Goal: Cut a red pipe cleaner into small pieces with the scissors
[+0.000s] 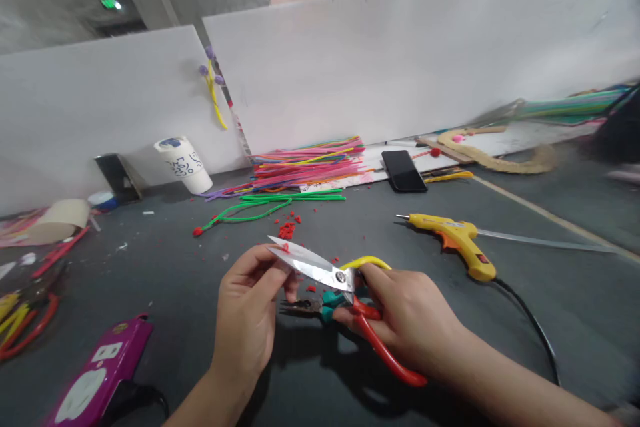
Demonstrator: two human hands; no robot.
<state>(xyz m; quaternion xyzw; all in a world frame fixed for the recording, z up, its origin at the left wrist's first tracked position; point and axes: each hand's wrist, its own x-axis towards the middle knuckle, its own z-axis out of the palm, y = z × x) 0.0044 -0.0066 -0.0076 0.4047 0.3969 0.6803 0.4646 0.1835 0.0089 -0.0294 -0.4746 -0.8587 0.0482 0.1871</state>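
Observation:
My right hand (pixel 407 317) is closed round the yellow and red handles of a pair of scissors (pixel 315 265), whose silver blades point left. My left hand (pixel 250 307) pinches the blades near their tip, with a tiny red scrap at the tip. Just under the scissors lie small pliers (pixel 313 307) with teal grips, partly hidden by my hands. Red crumbs (pixel 287 228) are scattered on the grey table (pixel 200 353) beyond the blades.
A yellow glue gun (pixel 457 240) with a black cord lies to the right. Green pipe cleaners (pixel 280 200), a pile of coloured ones (pixel 313 163), a black phone (pixel 403 171), a paper cup (pixel 185 163) and a magenta power strip (pixel 100 373) surround my hands. White boards stand behind.

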